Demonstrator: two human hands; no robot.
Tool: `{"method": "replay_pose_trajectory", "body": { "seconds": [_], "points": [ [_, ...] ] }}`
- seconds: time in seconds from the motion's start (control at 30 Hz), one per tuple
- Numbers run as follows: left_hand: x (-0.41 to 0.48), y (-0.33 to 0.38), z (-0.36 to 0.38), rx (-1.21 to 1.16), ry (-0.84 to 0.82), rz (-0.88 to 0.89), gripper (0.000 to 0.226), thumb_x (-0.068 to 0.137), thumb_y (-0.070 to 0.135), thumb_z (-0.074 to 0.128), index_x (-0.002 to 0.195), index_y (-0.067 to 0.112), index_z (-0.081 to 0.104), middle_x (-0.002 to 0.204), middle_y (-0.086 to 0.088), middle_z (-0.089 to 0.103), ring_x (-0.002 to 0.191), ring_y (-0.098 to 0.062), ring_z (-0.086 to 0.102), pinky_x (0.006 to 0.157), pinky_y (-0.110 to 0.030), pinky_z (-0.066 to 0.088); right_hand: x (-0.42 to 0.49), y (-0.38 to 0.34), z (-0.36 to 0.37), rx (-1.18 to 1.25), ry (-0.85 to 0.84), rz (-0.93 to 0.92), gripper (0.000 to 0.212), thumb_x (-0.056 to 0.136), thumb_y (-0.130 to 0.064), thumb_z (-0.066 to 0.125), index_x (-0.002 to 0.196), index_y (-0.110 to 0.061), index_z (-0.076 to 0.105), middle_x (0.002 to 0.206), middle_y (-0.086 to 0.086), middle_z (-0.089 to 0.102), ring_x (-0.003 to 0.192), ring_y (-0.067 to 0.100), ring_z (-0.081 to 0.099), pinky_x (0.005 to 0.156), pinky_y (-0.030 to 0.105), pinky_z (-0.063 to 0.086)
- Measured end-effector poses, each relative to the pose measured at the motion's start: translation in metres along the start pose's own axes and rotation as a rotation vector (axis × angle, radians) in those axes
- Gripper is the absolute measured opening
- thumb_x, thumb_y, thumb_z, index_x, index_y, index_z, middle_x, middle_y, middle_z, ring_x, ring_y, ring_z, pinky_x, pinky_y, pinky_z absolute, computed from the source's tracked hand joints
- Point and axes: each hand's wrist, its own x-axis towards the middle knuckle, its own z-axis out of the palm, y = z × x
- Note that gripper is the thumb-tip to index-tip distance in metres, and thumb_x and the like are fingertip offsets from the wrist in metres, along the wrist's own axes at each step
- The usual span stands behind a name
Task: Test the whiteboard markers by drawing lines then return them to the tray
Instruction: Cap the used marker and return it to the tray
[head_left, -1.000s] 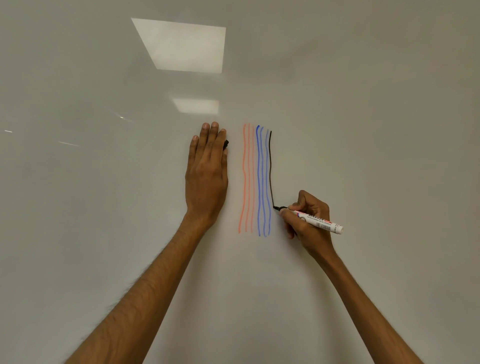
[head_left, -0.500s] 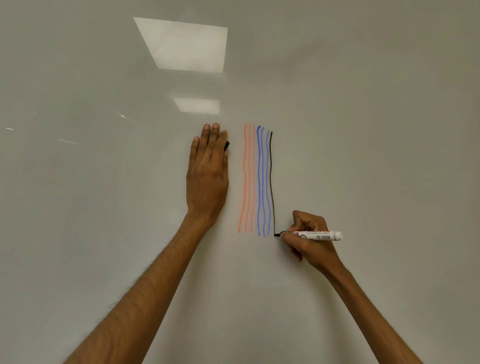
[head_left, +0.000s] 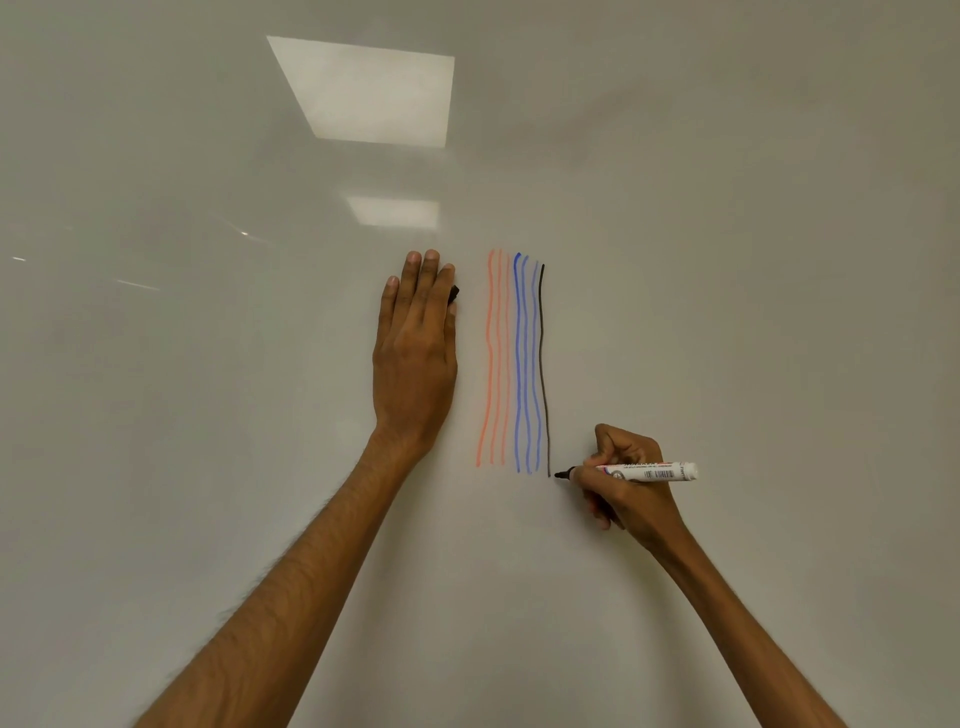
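Observation:
My right hand (head_left: 626, 480) grips a white-bodied black marker (head_left: 649, 472), held level with its black tip (head_left: 561, 474) just right of the bottom end of a black vertical line (head_left: 543, 364). Left of that line run three blue lines (head_left: 524, 364) and three orange lines (head_left: 496, 358) on the whiteboard (head_left: 727, 260). My left hand (head_left: 415, 353) lies flat against the board, left of the lines, fingers together and pointing up. A small black cap (head_left: 454, 294) pokes out from under its fingers. No tray is in view.
The whiteboard fills the whole view. Ceiling lights reflect in it at the upper middle (head_left: 369, 91). Bare board surface lies to the right of the black line and below both hands.
My right hand drew the black line downward to its full length. The marker tip now sits slightly right of the line's end. My left hand stayed flat in place.

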Motion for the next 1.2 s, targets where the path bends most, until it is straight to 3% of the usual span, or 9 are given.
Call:
{"method": "replay_pose_trajectory", "body": {
  "seconds": [0.13, 0.3, 0.57, 0.87, 0.97, 1.2],
  "points": [
    [0.000, 0.000, 0.000, -0.002, 0.002, 0.002, 0.040, 0.107, 0.013, 0.039, 0.145, 0.003, 0.044, 0.154, -0.011, 0.040, 0.148, -0.023, 0.028, 0.124, -0.037, 0.017, -0.001, 0.001, 0.002, -0.009, -0.007, 0.002, 0.036, 0.060, -0.022, 0.069, 0.061, -0.009, 0.035, 0.046, 0.002, 0.046, 0.034, 0.018, 0.041, 0.034, 0.024, 0.036],
    [-0.001, 0.000, 0.000, 0.000, 0.013, 0.004, 0.039, 0.107, 0.013, 0.040, 0.144, 0.003, 0.046, 0.154, -0.012, 0.041, 0.147, -0.023, 0.029, 0.124, -0.035, 0.016, 0.000, 0.002, 0.003, -0.023, 0.015, 0.010, 0.033, 0.067, -0.007, 0.067, 0.060, -0.011, 0.034, 0.045, 0.003, 0.048, 0.034, 0.018, 0.041, 0.035, 0.024, 0.036],
    [-0.002, 0.000, 0.000, -0.003, 0.004, 0.007, 0.040, 0.106, 0.011, 0.043, 0.145, 0.002, 0.045, 0.154, -0.012, 0.040, 0.147, -0.024, 0.029, 0.123, -0.039, 0.019, -0.001, -0.005, 0.005, 0.044, 0.045, 0.027, 0.029, 0.069, -0.004, 0.064, 0.065, -0.007, 0.035, 0.048, 0.016, 0.047, 0.031, 0.019, 0.042, 0.033, 0.017, 0.031],
    [-0.003, -0.001, 0.000, -0.011, 0.004, 0.007, 0.040, 0.106, 0.010, 0.043, 0.144, 0.003, 0.045, 0.153, -0.012, 0.041, 0.147, -0.024, 0.029, 0.124, -0.038, 0.018, 0.008, -0.011, 0.004, 0.064, 0.095, 0.011, 0.032, 0.073, -0.008, 0.066, 0.058, -0.017, 0.040, 0.049, 0.017, 0.055, 0.031, 0.024, 0.046, 0.033, 0.022, 0.034],
    [-0.003, -0.001, -0.001, -0.016, -0.002, 0.003, 0.040, 0.106, 0.010, 0.043, 0.145, 0.003, 0.045, 0.154, -0.012, 0.040, 0.148, -0.024, 0.028, 0.124, -0.039, 0.018, 0.011, -0.011, 0.003, 0.067, 0.099, 0.004, 0.034, 0.076, -0.008, 0.069, 0.063, -0.004, 0.037, 0.051, 0.020, 0.057, 0.032, 0.024, 0.048, 0.032, 0.024, 0.036],
    [-0.003, -0.001, -0.001, -0.014, 0.001, 0.005, 0.040, 0.106, 0.010, 0.043, 0.145, 0.003, 0.045, 0.154, -0.012, 0.040, 0.148, -0.023, 0.028, 0.123, -0.039, 0.019, 0.023, -0.018, 0.003, 0.055, 0.114, -0.033, 0.037, 0.086, 0.009, 0.067, 0.064, -0.003, 0.039, 0.051, 0.018, 0.058, 0.031, 0.023, 0.049, 0.033, 0.021, 0.037]
  ]
}}
